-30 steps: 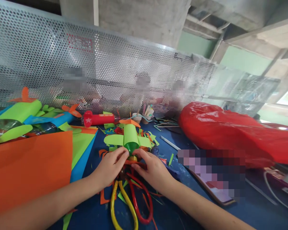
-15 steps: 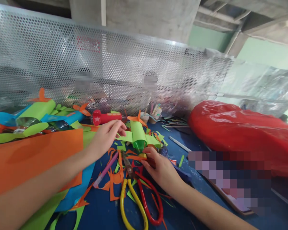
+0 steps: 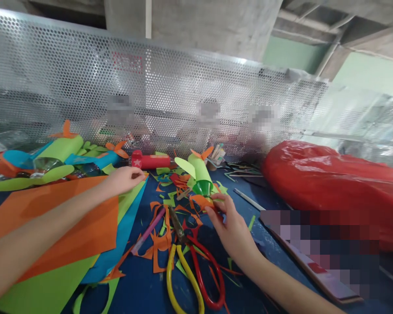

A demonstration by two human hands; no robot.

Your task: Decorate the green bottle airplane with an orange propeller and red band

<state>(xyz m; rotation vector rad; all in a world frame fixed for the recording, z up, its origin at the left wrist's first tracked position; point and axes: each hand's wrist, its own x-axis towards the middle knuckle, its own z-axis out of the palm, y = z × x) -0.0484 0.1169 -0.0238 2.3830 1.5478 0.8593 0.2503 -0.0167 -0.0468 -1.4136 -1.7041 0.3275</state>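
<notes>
In the head view, pinched the nose of the bottle model [image 3: 200,172] with the right hand [image 3: 231,222], its grip closed at the yellow cap [image 3: 210,200] and orange propeller [image 3: 201,201]. Kept that model standing at a tilt beyond the two-handled tool [image 3: 180,235], ahead of the right hand. Had turned and tipped it since half a second ago, from facing the camera with both green wings spread to leaning aside with one pale green wing [image 3: 185,166] raised.

Had drawn the left hand [image 3: 127,179] away from beside the model, over to the far corner of the orange sheet [image 3: 75,218]; curled its grip loosely (could not tell whether closed on anything, or touching the paper). Had worked both hands at the model's neck a second ago.

Left the purple pen [image 3: 149,231] lying just beside the tool on the worktop [image 3: 144,290], among paper scraps [image 3: 162,248]. Saw a white star on the red bottle [image 3: 153,162], near the left hand, and red marks [image 3: 127,62] on the perforated screen [image 3: 177,78], too blurred to read.
</notes>
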